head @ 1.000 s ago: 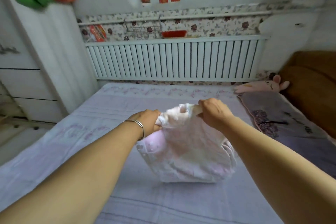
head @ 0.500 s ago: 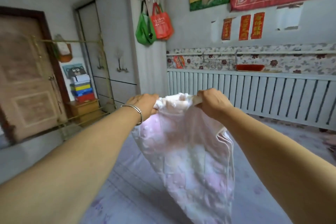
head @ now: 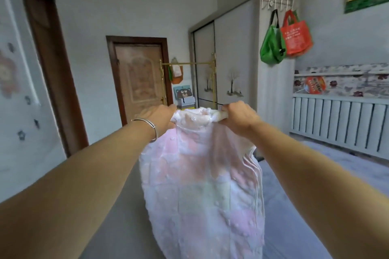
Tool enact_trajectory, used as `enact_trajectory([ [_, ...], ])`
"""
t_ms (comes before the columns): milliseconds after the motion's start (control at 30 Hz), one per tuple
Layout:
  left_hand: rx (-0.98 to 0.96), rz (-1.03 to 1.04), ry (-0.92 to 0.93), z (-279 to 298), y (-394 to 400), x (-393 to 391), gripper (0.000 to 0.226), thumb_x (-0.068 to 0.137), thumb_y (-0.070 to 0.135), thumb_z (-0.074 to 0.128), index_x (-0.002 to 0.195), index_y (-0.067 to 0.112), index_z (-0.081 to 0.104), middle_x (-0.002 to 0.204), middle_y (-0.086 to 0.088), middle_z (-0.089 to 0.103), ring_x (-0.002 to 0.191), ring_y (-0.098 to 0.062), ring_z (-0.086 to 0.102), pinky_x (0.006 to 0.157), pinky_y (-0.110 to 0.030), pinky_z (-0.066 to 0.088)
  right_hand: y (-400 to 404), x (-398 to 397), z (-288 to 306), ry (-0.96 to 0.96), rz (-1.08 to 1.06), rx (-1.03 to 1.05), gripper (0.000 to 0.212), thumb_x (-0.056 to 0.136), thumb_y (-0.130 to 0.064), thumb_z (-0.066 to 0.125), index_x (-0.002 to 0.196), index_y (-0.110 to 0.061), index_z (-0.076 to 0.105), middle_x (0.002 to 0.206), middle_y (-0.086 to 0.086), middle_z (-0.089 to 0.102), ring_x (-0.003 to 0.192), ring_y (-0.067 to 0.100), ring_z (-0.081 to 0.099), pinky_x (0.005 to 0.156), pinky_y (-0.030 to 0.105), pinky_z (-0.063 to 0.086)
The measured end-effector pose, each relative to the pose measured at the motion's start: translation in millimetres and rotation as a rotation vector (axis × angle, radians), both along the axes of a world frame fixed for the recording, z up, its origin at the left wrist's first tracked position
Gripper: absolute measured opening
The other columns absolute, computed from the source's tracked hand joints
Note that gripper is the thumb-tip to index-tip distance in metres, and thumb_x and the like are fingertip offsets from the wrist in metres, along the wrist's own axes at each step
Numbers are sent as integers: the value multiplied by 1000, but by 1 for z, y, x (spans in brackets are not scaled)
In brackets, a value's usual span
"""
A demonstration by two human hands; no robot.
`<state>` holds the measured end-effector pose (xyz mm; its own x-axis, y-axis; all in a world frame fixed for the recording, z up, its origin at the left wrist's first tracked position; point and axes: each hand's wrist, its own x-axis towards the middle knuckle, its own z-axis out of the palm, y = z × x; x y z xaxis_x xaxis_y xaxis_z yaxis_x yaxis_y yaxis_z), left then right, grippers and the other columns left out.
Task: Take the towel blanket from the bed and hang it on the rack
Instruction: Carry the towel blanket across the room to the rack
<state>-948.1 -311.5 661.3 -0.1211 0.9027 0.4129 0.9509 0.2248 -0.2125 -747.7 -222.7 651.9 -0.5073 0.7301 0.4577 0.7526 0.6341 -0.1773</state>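
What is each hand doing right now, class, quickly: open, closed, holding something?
Left hand: closed, gripping the top edge of the towel blanket.
Right hand: closed, gripping the same top edge.

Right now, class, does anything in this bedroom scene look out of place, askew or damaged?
Nothing stands out. The towel blanket hangs folded and intact from the left hand and right hand, and the gold rack ahead stands upright with its top bar bare.
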Motion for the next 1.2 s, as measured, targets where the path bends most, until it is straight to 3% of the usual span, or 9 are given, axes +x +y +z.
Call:
enact_trajectory([
  [133,30,123,14,8,-3,-78,32,92,31,50,117,12,47,120,-16,62,105,-37,60,82,-39,48,13,-88,6,28,106,-12,27,89,-29,60,105,-7,63,108,17,65,99,37,60,68,31,37],
  [267,40,233,59,10,11,-153,34,94,31,45,122,11,43,124,-15,60,108,-37,59,85,-40,47,40,-171,8,24,183,-20,27,90,-28,58,106,-6,62,110,17,65,100,36,60,74,35,45],
  [433,44,296,202,10,50,-238,33,97,33,38,123,13,40,119,-15,60,103,-37,61,78,-38,46,94,-265,7,-8,233,-20,35,91,-32,56,112,-5,62,114,16,62,105,34,59,85,40,49],
  [567,13,361,304,15,106,-311,28,97,31,36,121,17,39,115,-14,61,100,-36,63,78,-38,49,157,-345,10,-7,325,-64,33,90,-30,56,108,-3,63,110,18,65,102,35,60,81,37,48],
  [667,-6,378,315,20,148,-361,28,97,34,33,119,17,39,113,-13,63,99,-35,63,69,-35,41,204,-400,16,6,382,-99,28,90,-27,57,104,-5,65,107,18,67,100,34,61,76,34,45],
  [867,-33,372,171,17,213,-444,33,95,40,36,118,18,43,114,-14,63,101,-35,61,72,-34,41,274,-492,16,28,483,-146,26,91,-22,56,107,-7,69,108,15,69,99,29,62,74,27,43],
  [1100,17,297,50,3,319,-548,25,96,30,36,117,19,44,111,-14,60,98,-35,59,71,-34,39,377,-585,14,24,391,-130,23,89,-23,58,92,-1,64,98,18,66,98,33,63,82,37,50],
  [1200,69,174,-109,6,374,-601,33,96,21,34,125,29,45,115,-9,59,102,-33,58,84,-37,47,421,-630,19,29,344,-121,29,88,-26,60,99,0,66,103,18,68,98,33,62,85,38,51],
])
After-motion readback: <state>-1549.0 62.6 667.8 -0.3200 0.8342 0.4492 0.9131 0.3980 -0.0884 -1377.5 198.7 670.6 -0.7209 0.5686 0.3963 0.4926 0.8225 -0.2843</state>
